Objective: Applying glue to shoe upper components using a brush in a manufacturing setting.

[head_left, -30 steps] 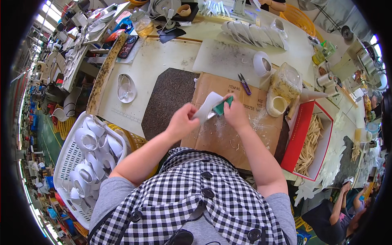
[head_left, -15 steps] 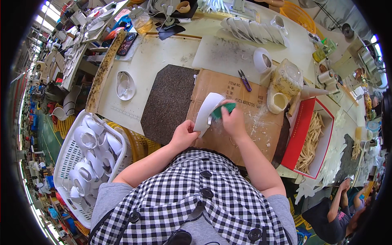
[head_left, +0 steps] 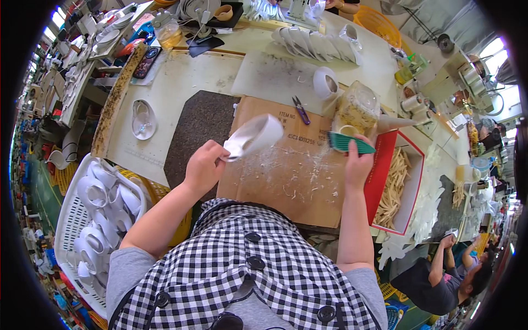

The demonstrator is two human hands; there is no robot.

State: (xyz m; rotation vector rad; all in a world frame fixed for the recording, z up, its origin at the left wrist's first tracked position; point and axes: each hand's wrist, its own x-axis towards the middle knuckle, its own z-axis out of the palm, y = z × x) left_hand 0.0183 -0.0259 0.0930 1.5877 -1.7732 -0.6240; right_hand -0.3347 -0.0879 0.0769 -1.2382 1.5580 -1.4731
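Note:
My left hand [head_left: 204, 168] pinches one end of a curved white shoe upper [head_left: 264, 132], lifted above a cardboard sheet [head_left: 264, 192] and smeared by motion. In my right hand [head_left: 358, 165] is a flat green ridged tool [head_left: 352, 144], held between thumb and fingers at the cardboard's right side, well apart from the upper. Its exact kind is unclear. White crumbs and shavings are scattered over the cardboard. Purple-handled thread snips [head_left: 301, 111] lie near its far edge. At my left, a white plastic basket [head_left: 66, 245] holds several white uppers [head_left: 94, 192].
A red box [head_left: 383, 179] of pale wooden sticks [head_left: 395, 192] stands right of the cardboard. Behind the green tool is a glue-stained clear container [head_left: 358, 102]. A white upper [head_left: 144, 120] lies left of the dark mat [head_left: 201, 124]. Other people [head_left: 443, 280] work at the far right.
My right hand has drawn the green tool away from the upper to the right. My left hand has shifted left and up, swinging the upper into a flatter tilt. The whole view has shifted slightly.

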